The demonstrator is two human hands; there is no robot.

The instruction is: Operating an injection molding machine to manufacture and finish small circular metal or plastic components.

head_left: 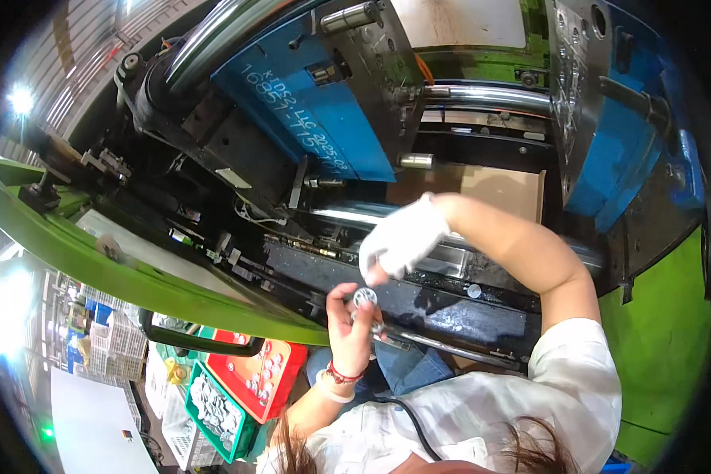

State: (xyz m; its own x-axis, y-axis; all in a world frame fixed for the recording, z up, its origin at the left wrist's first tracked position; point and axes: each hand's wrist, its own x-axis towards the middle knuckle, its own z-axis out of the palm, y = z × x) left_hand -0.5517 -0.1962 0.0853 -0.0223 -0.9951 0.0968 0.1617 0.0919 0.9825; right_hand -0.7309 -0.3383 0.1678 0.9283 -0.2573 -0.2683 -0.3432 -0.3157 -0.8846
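Note:
My bare left hand [346, 338], with a red beaded bracelet at its wrist, holds a small round pale-grey plastic part [364, 297] with openings in its face. Fingers and thumb are closed around it. More of the same pale material shows lower between the fingers. My right hand [405, 237], in a white glove with bare fingertips showing, hovers just above and to the right of that part. Its fingers bend down and draw together; whether anything small is between them is hidden. Both hands are in front of the machine's lower ledge [442, 312].
Blue-sided steel mould halves stand apart, left [292, 118] and right [616, 142]. Steel guide bars [490, 96] cross between them. A cardboard sheet [502, 189] lies below. At lower left, a red tray [292, 379] and a green crate [241, 444] hold several small parts, beside a green machine door [158, 276].

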